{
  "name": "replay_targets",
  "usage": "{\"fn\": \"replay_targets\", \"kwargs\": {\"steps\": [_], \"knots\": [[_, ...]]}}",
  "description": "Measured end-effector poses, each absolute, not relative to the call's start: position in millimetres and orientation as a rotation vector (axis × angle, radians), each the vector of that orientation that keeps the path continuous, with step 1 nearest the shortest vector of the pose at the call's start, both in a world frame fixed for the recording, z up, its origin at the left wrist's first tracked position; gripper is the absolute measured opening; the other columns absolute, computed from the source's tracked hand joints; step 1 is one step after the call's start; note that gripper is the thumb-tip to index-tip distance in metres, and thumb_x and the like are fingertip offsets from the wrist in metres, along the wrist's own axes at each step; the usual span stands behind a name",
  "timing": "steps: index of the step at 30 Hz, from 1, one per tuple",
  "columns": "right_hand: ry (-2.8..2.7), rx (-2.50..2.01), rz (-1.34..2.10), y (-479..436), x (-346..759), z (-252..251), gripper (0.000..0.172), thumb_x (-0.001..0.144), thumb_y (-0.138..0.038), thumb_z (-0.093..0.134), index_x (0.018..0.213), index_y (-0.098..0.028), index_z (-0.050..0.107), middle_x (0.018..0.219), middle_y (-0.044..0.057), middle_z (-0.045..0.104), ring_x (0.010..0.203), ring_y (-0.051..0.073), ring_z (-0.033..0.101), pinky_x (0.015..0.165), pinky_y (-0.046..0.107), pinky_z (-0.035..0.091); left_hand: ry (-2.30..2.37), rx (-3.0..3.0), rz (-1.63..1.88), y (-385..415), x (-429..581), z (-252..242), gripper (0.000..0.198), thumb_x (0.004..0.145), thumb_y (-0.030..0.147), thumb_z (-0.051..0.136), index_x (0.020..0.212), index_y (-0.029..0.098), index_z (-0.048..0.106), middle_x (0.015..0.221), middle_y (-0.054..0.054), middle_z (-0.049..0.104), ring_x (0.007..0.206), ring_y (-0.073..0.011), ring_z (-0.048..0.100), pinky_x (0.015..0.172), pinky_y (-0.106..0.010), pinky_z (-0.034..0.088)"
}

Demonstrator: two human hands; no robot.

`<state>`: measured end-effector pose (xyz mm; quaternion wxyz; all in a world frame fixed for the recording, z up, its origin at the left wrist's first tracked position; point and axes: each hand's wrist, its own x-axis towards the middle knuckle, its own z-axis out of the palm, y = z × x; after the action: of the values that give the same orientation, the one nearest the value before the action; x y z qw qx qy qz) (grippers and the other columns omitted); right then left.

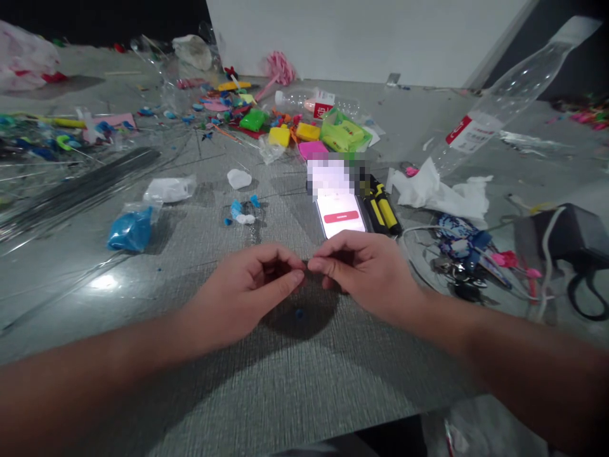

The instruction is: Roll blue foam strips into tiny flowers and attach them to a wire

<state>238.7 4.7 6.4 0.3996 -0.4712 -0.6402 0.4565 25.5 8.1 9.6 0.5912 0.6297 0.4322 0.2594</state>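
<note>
My left hand (259, 279) is closed in a pinch, thumb against forefinger, over the grey table. Its fingertips almost meet those of my right hand (354, 263), which is pinched in the same way. Anything between the fingers is too small or hidden to make out. Below them, in their shadow, lies a tiny blue ball (299, 313). Beyond my left hand sits a small curved piece of blue and white clay (243, 213), with a white lump (239, 179) behind it. A lit phone (340, 216) lies just past my right hand.
To the left are a bag of blue clay (129, 230) and a white packet (170, 189). Colourful packets (345, 132) and scraps lie at the back. On the right are a plastic bottle (504, 105), crumpled tissue (442, 193), keys (459, 276) and a black adapter (568, 235).
</note>
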Motion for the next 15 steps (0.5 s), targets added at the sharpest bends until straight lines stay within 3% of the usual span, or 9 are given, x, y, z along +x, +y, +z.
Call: {"fn": "replay_targets", "kwargs": {"steps": [3, 6, 9, 11, 15], "knots": [[-1.652, -1.21, 1.14, 3.1, 239.1, 9.0, 0.018, 0.093, -0.03, 0.071, 0.081, -0.016, 0.072, 0.067, -0.001, 0.07, 0.05, 0.008, 0.063, 0.043, 0.016, 0.047, 0.995, 1.448, 0.607, 8.1, 24.4, 8.4, 0.018, 0.094, 0.039, 0.067, 0.094, 0.021, 0.068, 0.081, 0.002, 0.064, 0.071, -0.0118, 0.056, 0.061, -0.022, 0.043], [-1.739, -1.167, 1.058, 2.6, 239.5, 8.4, 0.016, 0.098, -0.024, 0.06, 0.092, -0.017, 0.074, 0.072, 0.001, 0.073, 0.055, 0.008, 0.066, 0.048, 0.017, 0.05, 0.959, 1.435, 0.617, 8.6, 24.5, 7.3, 0.018, 0.096, 0.039, 0.066, 0.097, 0.021, 0.068, 0.088, 0.0, 0.068, 0.078, -0.0132, 0.059, 0.068, -0.023, 0.046], [-1.644, -1.159, 1.106, 2.1, 239.1, 7.6, 0.006, 0.089, -0.022, 0.073, 0.09, -0.016, 0.074, 0.069, 0.0, 0.072, 0.053, 0.009, 0.067, 0.048, 0.018, 0.051, 0.957, 1.438, 0.627, 8.8, 25.5, 8.4, 0.015, 0.096, 0.036, 0.066, 0.095, 0.021, 0.068, 0.086, 0.001, 0.067, 0.076, -0.0117, 0.058, 0.065, -0.021, 0.045], [-1.586, -1.19, 1.15, 1.4, 238.9, 8.4, 0.013, 0.083, -0.026, 0.081, 0.081, -0.016, 0.074, 0.063, -0.001, 0.071, 0.049, 0.01, 0.066, 0.045, 0.018, 0.05, 0.964, 1.444, 0.63, 8.7, 26.2, 9.8, 0.012, 0.096, 0.033, 0.066, 0.093, 0.021, 0.067, 0.081, 0.003, 0.065, 0.07, -0.0099, 0.056, 0.06, -0.02, 0.043], [-1.707, -1.17, 1.05, 0.9, 239.6, 11.1, 0.014, 0.096, -0.024, 0.066, 0.09, -0.017, 0.076, 0.074, 0.001, 0.077, 0.055, 0.009, 0.068, 0.048, 0.018, 0.051, 0.945, 1.429, 0.644, 8.5, 26.2, 10.9, 0.01, 0.096, 0.031, 0.065, 0.095, 0.021, 0.067, 0.083, 0.003, 0.066, 0.069, -0.0092, 0.056, 0.058, -0.019, 0.042]]}}
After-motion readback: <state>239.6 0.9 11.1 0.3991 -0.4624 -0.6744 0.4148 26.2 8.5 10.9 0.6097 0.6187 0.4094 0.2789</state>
